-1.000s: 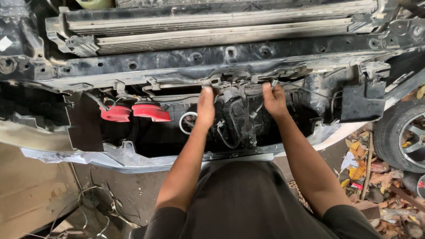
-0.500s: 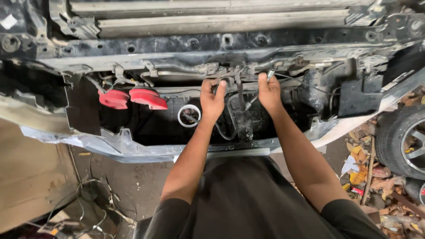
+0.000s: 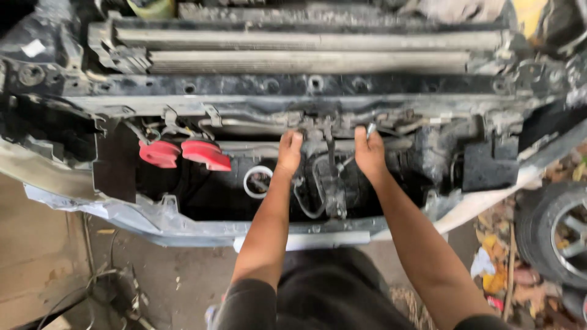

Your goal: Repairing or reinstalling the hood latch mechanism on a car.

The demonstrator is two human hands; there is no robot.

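While both forearms reach straight up from the bottom of the view into the stripped front of a car, the two hands sit side by side at a dirty latch bracket (image 3: 327,131) in the middle of the grey crossmember (image 3: 244,110). Far left: two red horns (image 3: 183,153), touching, hang under the crossmember, with one black panel (image 3: 113,162) just left of them. Next, one white ring (image 3: 257,181) shows in the dark opening, just left of the left wrist. Left hand (image 3: 289,153): back toward the camera, fingers extended upward and close together, tips touching the lower left edge of the bracket; cannot tell whether anything is clamped, no thing seen in it. Between the hands one vertical strut (image 3: 333,183) runs down from the bracket to the pale bumper edge (image 3: 183,223). Right hand (image 3: 369,153): back also toward the camera, fingers curled narrow around a small metal piece (image 3: 370,128) that pokes out above the fingertips at the bracket's right edge. Above: two long radiator bars (image 3: 306,52), stacked. Far right: one wheel (image 3: 559,235) on leaf-strewn ground.
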